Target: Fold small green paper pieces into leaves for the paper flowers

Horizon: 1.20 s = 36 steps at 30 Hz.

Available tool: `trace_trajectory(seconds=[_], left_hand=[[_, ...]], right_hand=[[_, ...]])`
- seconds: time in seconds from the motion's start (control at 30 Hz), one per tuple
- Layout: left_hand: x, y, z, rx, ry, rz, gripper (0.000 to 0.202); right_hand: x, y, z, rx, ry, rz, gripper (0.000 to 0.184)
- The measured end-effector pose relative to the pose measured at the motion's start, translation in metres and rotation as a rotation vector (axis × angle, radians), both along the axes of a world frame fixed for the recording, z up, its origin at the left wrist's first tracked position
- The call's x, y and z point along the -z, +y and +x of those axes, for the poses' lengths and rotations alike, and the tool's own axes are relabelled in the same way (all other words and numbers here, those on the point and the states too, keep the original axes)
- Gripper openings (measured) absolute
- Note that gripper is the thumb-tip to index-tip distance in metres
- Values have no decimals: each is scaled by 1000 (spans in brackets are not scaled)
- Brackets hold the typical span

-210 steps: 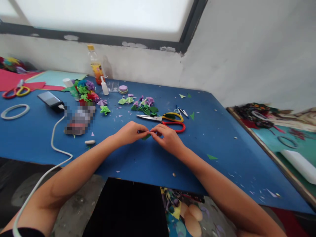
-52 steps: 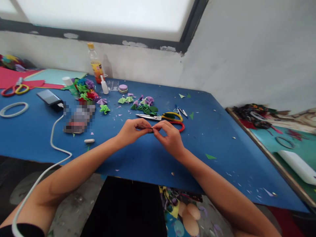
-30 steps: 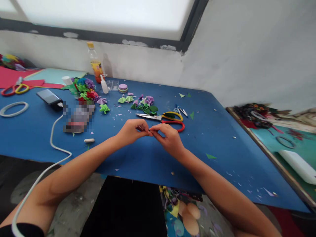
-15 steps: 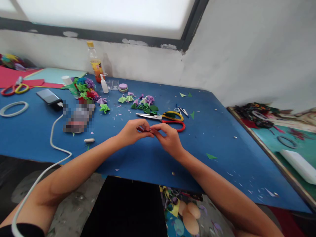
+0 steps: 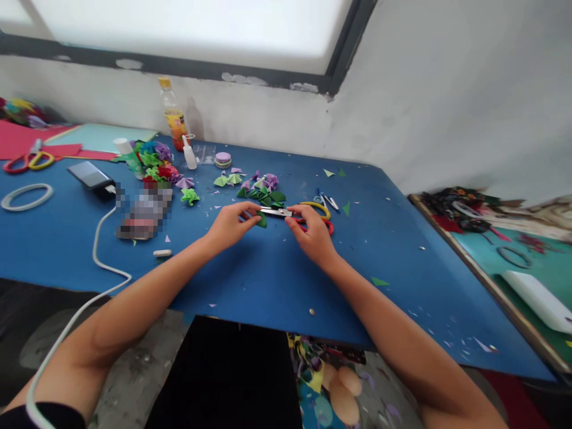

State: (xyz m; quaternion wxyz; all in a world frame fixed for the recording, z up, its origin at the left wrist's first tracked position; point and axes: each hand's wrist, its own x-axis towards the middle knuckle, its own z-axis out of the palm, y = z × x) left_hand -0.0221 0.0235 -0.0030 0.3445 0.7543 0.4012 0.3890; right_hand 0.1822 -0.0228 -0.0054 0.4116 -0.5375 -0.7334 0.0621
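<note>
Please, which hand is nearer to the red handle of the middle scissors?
Right. The right hand partly covers the red handle from view; the left hand, pinching a green piece, is farther off, near the blades.

The left grip pinches a small green piece; the right grip is by the scissors

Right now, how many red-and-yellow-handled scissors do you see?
2: one pair of scissors partly behind the right hand, another pair at far left by the red paper. More could be hidden.
</note>
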Motion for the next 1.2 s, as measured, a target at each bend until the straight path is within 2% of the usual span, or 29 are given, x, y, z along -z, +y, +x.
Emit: trace_trajectory(seconds=[0.13,0.23,0.3,0.43,0.53,0.67,0.83,0.97,1.1,1.2], left_hand=[[2,19,-14,-140,271,17,21],[3,29,-21,-226,326,34,19],[3,31,-21,-244,218,-80,21],[-2,30,-15,-165,-278,-497,45],[-5,26,-12,-74,-513,-584,57],[-2,25,-10,-11,-466,-581,50],[7,25,-6,18,-327,-523,27],[10,20,-1,69,-237,-437,25],[13,12,5,185,-200,-279,37],[15,10,5,213,-194,-198,30]], right_hand=[[9,19,29,164,-173,-20,33],[13,30,49,275,-246,-51,36],[16,34,61,340,-273,-59,38],[21,40,76,364,-257,-65,39],[23,41,75,273,-215,-55,40],[23,40,66,154,-171,-39,33],[18,36,60,197,-127,29,28],[8,26,43,199,-30,122,26],[4,9,8,-3,173,22,27],[6,-1,-12,-150,205,-66,27]])
